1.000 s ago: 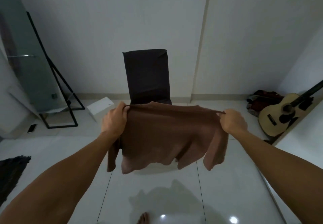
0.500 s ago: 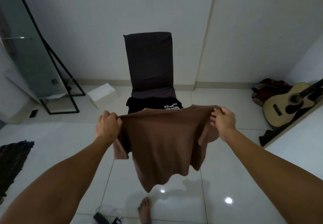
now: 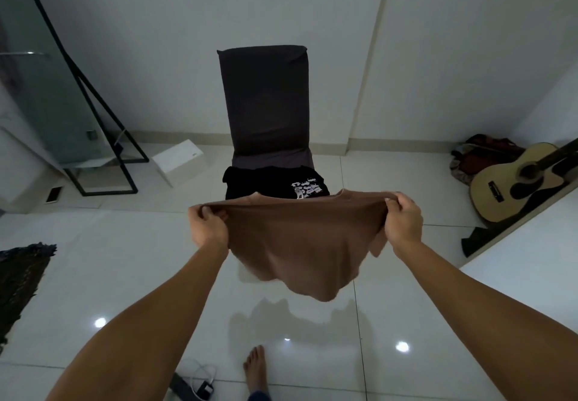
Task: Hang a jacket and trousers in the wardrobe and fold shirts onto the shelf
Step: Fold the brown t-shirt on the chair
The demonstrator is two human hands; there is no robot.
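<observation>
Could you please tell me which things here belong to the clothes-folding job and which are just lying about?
Job: brown shirt, held by left hand and right hand; black shirt on chair.
Lying about: guitar, white box, mirror.

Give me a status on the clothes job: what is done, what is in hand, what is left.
Done: nothing provably; no wardrobe or shelf is in view. In hand: the brown shirt is stretched in the air in front of the chair, left hand and right hand each gripping an upper corner, no fold made yet. Left: fold it, and the black printed shirt waits on the chair seat.
</observation>
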